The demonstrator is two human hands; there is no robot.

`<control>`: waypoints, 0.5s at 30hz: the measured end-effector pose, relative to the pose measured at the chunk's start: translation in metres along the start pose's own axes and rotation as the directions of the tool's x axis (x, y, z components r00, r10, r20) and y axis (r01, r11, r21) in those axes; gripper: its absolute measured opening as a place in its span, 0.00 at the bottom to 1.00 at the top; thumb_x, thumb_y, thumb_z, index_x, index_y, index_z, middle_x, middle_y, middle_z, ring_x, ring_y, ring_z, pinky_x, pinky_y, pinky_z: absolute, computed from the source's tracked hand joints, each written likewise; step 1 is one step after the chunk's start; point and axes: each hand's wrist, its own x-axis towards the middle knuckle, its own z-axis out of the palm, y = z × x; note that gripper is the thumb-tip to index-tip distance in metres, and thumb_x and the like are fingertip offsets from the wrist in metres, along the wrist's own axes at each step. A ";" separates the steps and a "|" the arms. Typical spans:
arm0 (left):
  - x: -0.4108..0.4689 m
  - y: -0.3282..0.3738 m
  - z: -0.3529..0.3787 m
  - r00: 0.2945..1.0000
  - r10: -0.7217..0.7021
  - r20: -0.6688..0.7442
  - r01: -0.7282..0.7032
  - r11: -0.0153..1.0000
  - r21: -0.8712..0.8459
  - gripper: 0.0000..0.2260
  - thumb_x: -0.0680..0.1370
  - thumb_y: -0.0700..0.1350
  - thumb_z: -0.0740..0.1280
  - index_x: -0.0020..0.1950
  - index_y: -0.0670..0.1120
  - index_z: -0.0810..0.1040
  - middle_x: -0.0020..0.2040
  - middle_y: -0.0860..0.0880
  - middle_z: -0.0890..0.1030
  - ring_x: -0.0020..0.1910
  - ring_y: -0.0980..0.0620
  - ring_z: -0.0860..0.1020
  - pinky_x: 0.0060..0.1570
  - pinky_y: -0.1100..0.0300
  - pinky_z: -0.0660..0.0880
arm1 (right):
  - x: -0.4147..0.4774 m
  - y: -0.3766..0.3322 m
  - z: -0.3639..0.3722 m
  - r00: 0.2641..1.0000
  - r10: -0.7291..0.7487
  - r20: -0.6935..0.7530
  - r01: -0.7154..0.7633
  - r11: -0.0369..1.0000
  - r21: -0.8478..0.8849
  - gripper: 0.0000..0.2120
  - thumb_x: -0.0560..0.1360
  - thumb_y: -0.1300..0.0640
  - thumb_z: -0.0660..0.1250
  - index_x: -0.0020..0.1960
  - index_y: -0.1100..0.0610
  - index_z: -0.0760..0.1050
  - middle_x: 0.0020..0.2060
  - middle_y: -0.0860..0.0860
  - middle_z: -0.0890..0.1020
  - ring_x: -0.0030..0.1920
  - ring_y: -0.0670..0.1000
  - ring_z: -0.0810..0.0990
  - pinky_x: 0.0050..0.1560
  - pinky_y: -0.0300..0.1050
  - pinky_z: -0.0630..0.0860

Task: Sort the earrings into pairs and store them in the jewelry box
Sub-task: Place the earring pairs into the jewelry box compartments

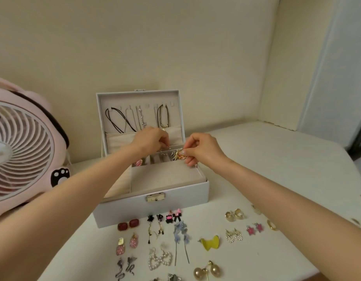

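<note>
jewelry box [133, 209] white, open | right fingers [188, 153] pinch gold earring [178, 156] | left fingers [163, 141] pinch thin silver piece [168, 147]

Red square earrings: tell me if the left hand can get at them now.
Probably yes: the red square earrings lie uncovered before the jewelry box, though the left hand pinches something small.

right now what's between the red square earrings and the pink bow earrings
Head view: the black dangly earrings lie between the red square earrings and the pink bow earrings.

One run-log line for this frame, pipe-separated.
left hand: pinches small silvery item | right hand: pinches gold earring | both over open jewelry box | earring pairs lie on table
</note>
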 end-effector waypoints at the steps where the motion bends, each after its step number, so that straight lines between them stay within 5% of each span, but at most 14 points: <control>1: 0.001 0.000 -0.001 1.000 0.028 0.004 -0.029 0.999 0.041 0.06 0.73 0.40 0.68 0.46 0.50 0.81 0.46 0.51 0.82 0.48 0.51 0.78 0.47 0.57 0.74 | 0.001 0.001 -0.001 1.000 0.003 -0.006 -0.003 1.000 0.008 0.09 0.69 0.71 0.70 0.36 0.61 0.73 0.28 0.55 0.77 0.24 0.49 0.78 0.26 0.41 0.78; 8: 0.007 0.007 -0.006 0.972 0.209 0.108 -0.231 0.935 0.267 0.07 0.75 0.41 0.64 0.50 0.48 0.80 0.45 0.51 0.77 0.48 0.50 0.76 0.40 0.59 0.66 | 0.008 0.003 -0.001 0.999 0.006 -0.039 -0.005 1.000 0.014 0.05 0.70 0.69 0.70 0.41 0.63 0.75 0.29 0.55 0.77 0.25 0.51 0.78 0.26 0.42 0.78; 15: 0.009 0.011 -0.001 0.981 0.185 0.062 -0.189 0.980 0.063 0.08 0.74 0.36 0.66 0.52 0.43 0.77 0.47 0.48 0.83 0.48 0.49 0.78 0.45 0.60 0.71 | 0.007 0.007 0.000 0.999 0.004 -0.053 -0.003 1.000 0.013 0.05 0.70 0.70 0.70 0.42 0.64 0.75 0.28 0.55 0.78 0.23 0.47 0.79 0.28 0.41 0.79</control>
